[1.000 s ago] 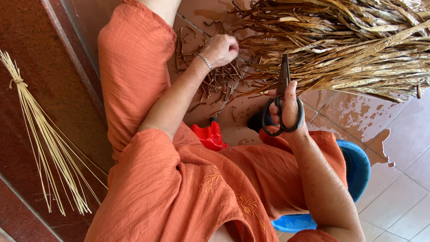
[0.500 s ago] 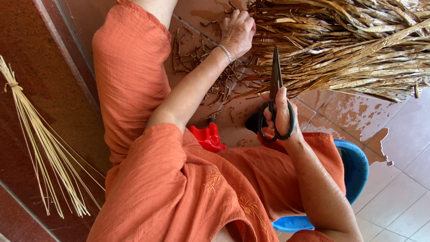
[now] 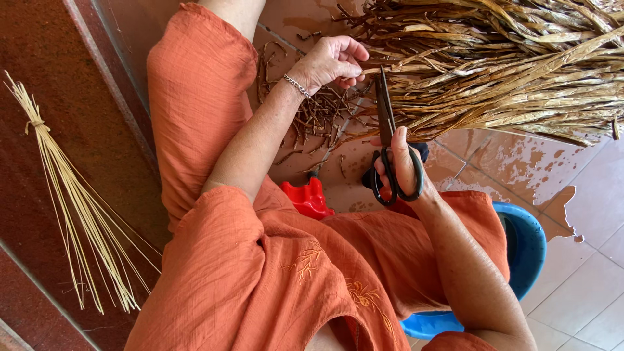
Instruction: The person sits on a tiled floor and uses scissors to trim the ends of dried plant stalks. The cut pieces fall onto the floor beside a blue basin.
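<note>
Since the earlier frame, the left hand (image 3: pixel 331 60) has been drawn back to the leaf ends, fingers closed on one dried strip. Nearer, the scissors (image 3: pixel 390 153) are gripped upright in the right hand (image 3: pixel 402 170), blades shut. Farther off, the dried leaf bundle (image 3: pixel 513 71) lies on wet floor (image 3: pixel 539 169); fingers could be nicked so close to the blades.

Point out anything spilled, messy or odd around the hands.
The tiled floor is blotched with wet patches beside the pile of dry leaves. Dark trimmed scraps lie scattered under the left hand, which grips a leaf end. The right hand holds black scissors, blades shut, pointing into the pile.
</note>
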`<act>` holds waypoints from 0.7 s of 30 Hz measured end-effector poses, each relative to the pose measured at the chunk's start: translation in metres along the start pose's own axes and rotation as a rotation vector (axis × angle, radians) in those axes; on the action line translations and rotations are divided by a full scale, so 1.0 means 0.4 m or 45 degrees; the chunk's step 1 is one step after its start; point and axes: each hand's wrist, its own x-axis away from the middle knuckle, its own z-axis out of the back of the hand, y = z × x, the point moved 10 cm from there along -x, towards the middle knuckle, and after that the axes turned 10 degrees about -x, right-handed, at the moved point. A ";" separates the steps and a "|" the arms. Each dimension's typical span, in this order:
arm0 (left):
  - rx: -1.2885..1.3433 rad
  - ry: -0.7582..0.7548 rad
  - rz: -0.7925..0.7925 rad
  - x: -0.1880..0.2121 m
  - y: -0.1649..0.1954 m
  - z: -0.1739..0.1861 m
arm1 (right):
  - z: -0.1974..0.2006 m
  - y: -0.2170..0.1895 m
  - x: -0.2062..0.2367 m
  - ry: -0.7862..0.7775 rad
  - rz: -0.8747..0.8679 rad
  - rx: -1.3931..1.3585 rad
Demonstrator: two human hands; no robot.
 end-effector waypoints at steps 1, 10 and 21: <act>0.007 -0.015 0.002 0.003 0.001 -0.003 | 0.000 -0.007 -0.004 0.003 0.007 -0.005; 0.007 -0.062 0.021 0.012 -0.017 -0.018 | -0.010 -0.044 -0.009 0.017 0.149 0.116; -1.342 0.581 -0.597 -0.062 0.021 -0.031 | 0.073 -0.071 -0.002 0.243 0.136 -0.125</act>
